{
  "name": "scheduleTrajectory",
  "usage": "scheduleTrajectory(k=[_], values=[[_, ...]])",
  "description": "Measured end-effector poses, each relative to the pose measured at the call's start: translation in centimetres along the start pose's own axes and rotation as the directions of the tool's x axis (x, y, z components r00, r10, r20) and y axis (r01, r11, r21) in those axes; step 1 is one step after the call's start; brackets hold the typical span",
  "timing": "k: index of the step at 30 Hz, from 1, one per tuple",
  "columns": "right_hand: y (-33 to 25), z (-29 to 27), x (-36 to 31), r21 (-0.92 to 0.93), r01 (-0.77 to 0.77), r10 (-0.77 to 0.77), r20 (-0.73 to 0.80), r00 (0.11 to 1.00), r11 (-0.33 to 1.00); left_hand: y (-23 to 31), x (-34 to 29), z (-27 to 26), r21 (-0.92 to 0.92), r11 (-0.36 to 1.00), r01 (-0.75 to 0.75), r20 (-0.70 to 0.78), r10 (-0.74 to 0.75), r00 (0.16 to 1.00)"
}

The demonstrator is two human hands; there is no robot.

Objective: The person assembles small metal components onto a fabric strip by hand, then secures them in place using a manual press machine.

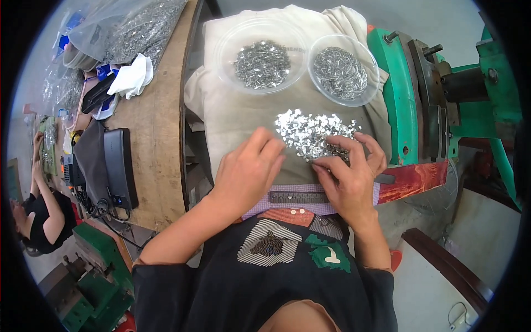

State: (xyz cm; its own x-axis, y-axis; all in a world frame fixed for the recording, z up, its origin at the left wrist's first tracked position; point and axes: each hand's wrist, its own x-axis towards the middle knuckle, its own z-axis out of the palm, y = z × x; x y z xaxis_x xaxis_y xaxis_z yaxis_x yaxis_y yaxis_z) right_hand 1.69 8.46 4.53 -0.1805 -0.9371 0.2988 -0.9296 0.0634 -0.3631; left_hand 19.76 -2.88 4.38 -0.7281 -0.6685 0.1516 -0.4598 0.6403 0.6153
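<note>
A loose pile of small shiny metal pieces [304, 133] lies on a grey-beige cloth [238, 127] in front of me. My left hand [246, 169] is at the pile's left edge, its fingers curled together; their tips partly hide each other, and I cannot make out what they hold. At the near right side of the pile is my right hand [351, 174], with thumb and forefinger closed near the cloth and the other fingers bent over the pieces. Whatever is in that pinch is too small to name.
Behind the pile stand a round clear tub [221, 69] of small metal parts and a clear bowl [371, 91] of pin-like parts. A steel ruler [298, 197] lies near my lap. A green machine [401, 99] borders the right; a wooden table [157, 138] borders the left. Another person [52, 218] sits far left.
</note>
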Motion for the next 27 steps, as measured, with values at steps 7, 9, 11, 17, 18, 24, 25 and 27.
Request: scheduleTrajectory(k=[7, 9, 11, 17, 18, 24, 25, 27], values=[[-0.7, 1.0, 0.7, 0.010, 0.043, -0.043, -0.031, 0.999, 0.999, -0.5, 1.2, 1.2, 0.070, 0.997, -0.021, 0.050, 0.017, 0.999], [-0.8, 1.5, 1.2, -0.014, 0.077, -0.077, -0.034, 0.996, 0.997, -0.6, 1.0, 1.2, 0.074, 0.997, -0.021, 0.028, 0.019, 0.999], [-0.6, 2.4, 1.7, -0.057, 0.134, -0.137, -0.052, 0.989, 0.989, -0.7, 0.9, 1.1, 0.069, 0.997, -0.030, 0.027, 0.029, 0.999], [-1.2, 2.4, 2.2, -0.013, 0.154, -0.154, -0.020, 0.988, 0.988, -0.8, 0.9, 1.1, 0.082, 0.996, -0.025, 0.016, 0.024, 1.000], [-1.1, 2.3, 2.1, 0.047, 0.141, -0.141, 0.003, 0.990, 0.989, -0.8, 0.9, 1.2, 0.080, 0.997, -0.019, 0.014, 0.018, 1.000], [-0.6, 1.9, 1.8, -0.023, 0.092, -0.092, 0.000, 0.996, 0.995, 0.3, -1.6, -1.7, -0.094, 0.987, -0.132, 0.099, 0.141, 0.985], [-0.6, 1.9, 1.9, -0.012, 0.097, -0.097, 0.004, 0.995, 0.995, 0.5, -2.2, -1.7, -0.095, 0.987, -0.133, 0.102, 0.142, 0.984], [-0.7, 2.0, 2.0, -0.012, 0.104, -0.104, 0.010, 0.995, 0.994, 0.8, -3.3, -1.6, -0.144, 0.977, -0.155, 0.125, 0.173, 0.977]])
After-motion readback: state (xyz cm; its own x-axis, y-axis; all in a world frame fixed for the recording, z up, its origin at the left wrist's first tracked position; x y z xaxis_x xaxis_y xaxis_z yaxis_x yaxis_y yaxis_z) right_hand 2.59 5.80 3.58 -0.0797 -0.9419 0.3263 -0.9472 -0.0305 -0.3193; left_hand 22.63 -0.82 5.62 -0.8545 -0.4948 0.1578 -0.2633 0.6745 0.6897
